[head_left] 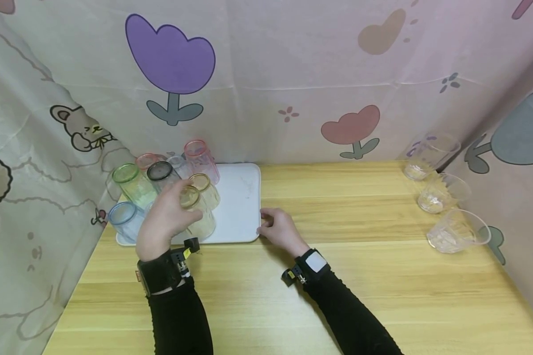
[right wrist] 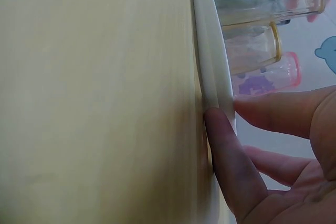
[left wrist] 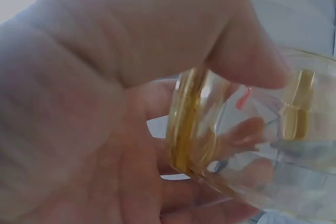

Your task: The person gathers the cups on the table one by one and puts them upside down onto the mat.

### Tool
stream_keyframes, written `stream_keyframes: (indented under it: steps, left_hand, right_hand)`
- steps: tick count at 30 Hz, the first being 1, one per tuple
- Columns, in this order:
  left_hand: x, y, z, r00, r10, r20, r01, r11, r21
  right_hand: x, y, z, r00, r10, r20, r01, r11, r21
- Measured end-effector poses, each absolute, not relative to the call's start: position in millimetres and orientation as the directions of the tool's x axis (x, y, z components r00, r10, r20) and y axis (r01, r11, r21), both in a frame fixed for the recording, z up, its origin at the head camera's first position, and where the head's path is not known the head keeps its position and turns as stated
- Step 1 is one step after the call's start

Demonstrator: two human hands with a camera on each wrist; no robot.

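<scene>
My left hand (head_left: pixel 164 217) curls round an amber-rimmed glass (head_left: pixel 203 226) at the front of a white tray (head_left: pixel 240 199). In the left wrist view the thumb lies along one side of that glass (left wrist: pixel 302 103) and the fingers along the other. A second amber glass (head_left: pixel 209 196) stands just behind it. My right hand (head_left: pixel 284 230) pinches the tray's right edge, with thumb and finger at the rim (right wrist: pixel 223 82) in the right wrist view. Green (head_left: pixel 138 191), blue (head_left: pixel 127 224), dark grey (head_left: pixel 162 172) and pink (head_left: pixel 203 160) glasses crowd the tray's left half, partly behind my left hand.
At the table's right side stand three clear glasses: a back one (head_left: pixel 419 165), a middle one (head_left: pixel 437 197) and a front one (head_left: pixel 453 234). A printed curtain (head_left: pixel 266 64) hangs along the back and sides of the wooden table (head_left: pixel 337 207).
</scene>
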State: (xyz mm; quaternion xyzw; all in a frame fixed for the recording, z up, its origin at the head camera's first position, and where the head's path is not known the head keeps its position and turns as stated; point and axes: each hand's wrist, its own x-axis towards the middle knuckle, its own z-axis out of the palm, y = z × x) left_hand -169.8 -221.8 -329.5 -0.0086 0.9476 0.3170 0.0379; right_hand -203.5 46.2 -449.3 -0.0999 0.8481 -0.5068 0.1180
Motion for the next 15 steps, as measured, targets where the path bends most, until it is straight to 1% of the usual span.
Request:
stream_keyframes:
  steps: [7, 15]
  left_hand:
    - [-170.9, -222.0, -330.1, -0.989, 0.011, -0.146, -0.075, 0.818, 0.570]
    - [-171.9, -221.3, -330.1, -0.987, 0.007, -0.159, -0.084, 0.825, 0.559]
  right_hand:
    - [-202.8, 46.9, -449.0, -0.952, -0.289, -0.099, -0.049, 0.465, -0.884]
    - [-203.0, 47.2, -448.7, -0.949, -0.299, -0.100, -0.050, 0.457, -0.888]
